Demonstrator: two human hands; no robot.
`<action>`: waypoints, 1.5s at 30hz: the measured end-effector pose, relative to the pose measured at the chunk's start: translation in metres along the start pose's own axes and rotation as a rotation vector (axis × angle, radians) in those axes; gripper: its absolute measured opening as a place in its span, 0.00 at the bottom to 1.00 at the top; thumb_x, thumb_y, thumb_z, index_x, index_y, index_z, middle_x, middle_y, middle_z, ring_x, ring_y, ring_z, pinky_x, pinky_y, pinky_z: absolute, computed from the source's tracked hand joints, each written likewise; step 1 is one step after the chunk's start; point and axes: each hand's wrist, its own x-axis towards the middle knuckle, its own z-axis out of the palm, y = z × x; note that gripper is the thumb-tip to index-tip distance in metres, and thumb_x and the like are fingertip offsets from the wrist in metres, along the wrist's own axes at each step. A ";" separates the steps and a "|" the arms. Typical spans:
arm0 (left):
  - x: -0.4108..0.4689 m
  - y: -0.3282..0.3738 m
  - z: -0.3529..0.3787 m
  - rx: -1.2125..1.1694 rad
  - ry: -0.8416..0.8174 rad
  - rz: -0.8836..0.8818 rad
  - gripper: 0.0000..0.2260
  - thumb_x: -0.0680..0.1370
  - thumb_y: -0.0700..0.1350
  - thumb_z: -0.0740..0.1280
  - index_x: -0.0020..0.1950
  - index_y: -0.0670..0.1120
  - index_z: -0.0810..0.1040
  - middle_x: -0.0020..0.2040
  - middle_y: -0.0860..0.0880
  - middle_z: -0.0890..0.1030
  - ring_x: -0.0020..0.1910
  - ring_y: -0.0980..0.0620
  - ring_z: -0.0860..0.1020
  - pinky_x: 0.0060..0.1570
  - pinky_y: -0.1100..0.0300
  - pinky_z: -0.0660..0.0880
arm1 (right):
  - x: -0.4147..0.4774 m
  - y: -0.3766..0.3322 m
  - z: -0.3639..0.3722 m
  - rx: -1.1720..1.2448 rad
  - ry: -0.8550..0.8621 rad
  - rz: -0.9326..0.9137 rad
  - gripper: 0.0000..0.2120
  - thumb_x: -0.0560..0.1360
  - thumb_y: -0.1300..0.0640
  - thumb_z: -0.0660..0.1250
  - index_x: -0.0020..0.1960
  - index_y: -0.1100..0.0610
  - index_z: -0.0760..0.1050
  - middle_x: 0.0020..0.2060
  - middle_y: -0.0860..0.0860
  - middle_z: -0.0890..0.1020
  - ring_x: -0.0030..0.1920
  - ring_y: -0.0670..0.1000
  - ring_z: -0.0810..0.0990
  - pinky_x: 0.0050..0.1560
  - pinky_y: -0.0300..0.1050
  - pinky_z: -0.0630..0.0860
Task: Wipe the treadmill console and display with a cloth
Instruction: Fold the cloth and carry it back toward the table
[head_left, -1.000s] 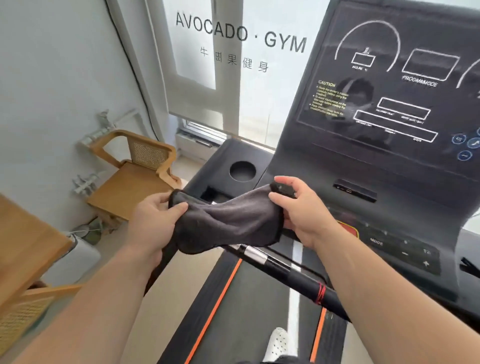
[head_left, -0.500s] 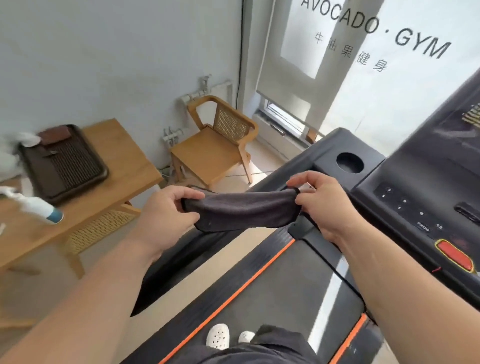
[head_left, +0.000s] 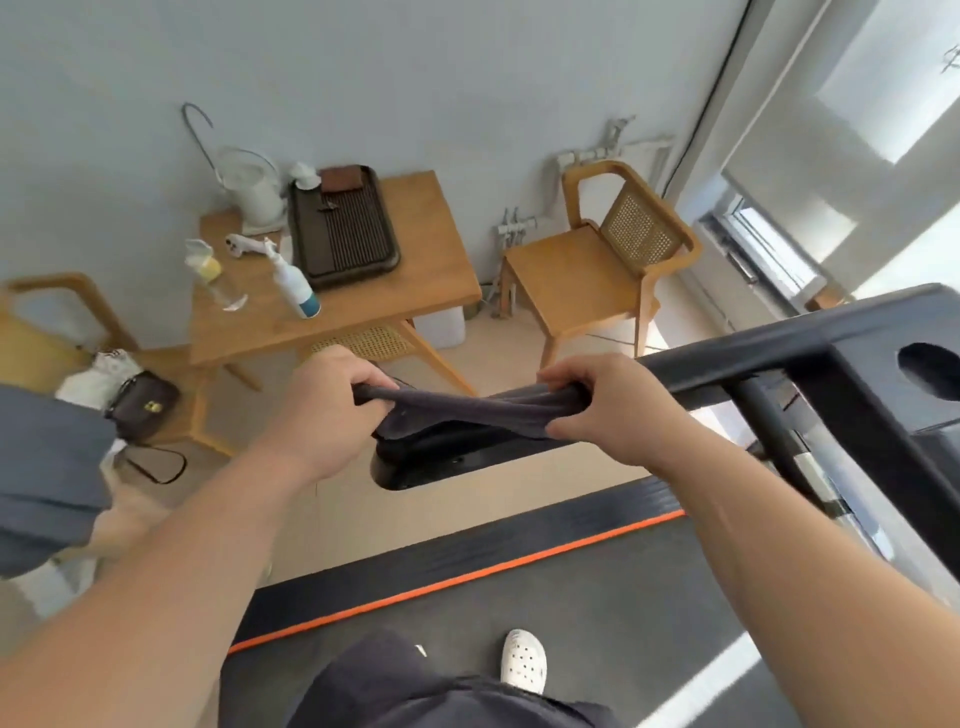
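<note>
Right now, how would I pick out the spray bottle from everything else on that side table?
Find the wooden table against the grey wall, between two wooden chairs. In front of the dark slatted tray stands the spray bottle: white, with a blue base and a trigger top, unlike the yellow-filled clear container left of it.

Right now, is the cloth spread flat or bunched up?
Bunched: the dark cloth is gathered into a narrow band, pulled between the left hand and right hand, sagging slightly midway.
</note>
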 end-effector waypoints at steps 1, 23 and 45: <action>-0.004 -0.010 -0.007 -0.018 0.005 -0.003 0.07 0.76 0.41 0.72 0.44 0.55 0.85 0.47 0.54 0.77 0.47 0.56 0.75 0.47 0.53 0.74 | 0.004 -0.005 0.009 -0.046 -0.008 -0.009 0.23 0.71 0.59 0.77 0.64 0.48 0.81 0.54 0.45 0.83 0.54 0.47 0.80 0.55 0.42 0.79; -0.003 -0.301 -0.148 -0.810 0.036 -0.459 0.04 0.79 0.41 0.70 0.51 0.47 0.83 0.47 0.46 0.86 0.50 0.46 0.84 0.44 0.51 0.83 | 0.100 -0.217 0.259 0.453 0.251 0.301 0.05 0.76 0.56 0.75 0.43 0.48 0.83 0.44 0.59 0.83 0.47 0.59 0.84 0.46 0.60 0.85; 0.208 -0.289 -0.128 -0.875 -0.129 -0.502 0.09 0.80 0.36 0.67 0.54 0.47 0.84 0.46 0.48 0.87 0.49 0.47 0.85 0.45 0.56 0.82 | 0.304 -0.266 0.255 0.660 0.094 0.202 0.08 0.80 0.57 0.69 0.56 0.46 0.82 0.47 0.45 0.86 0.49 0.42 0.83 0.50 0.41 0.79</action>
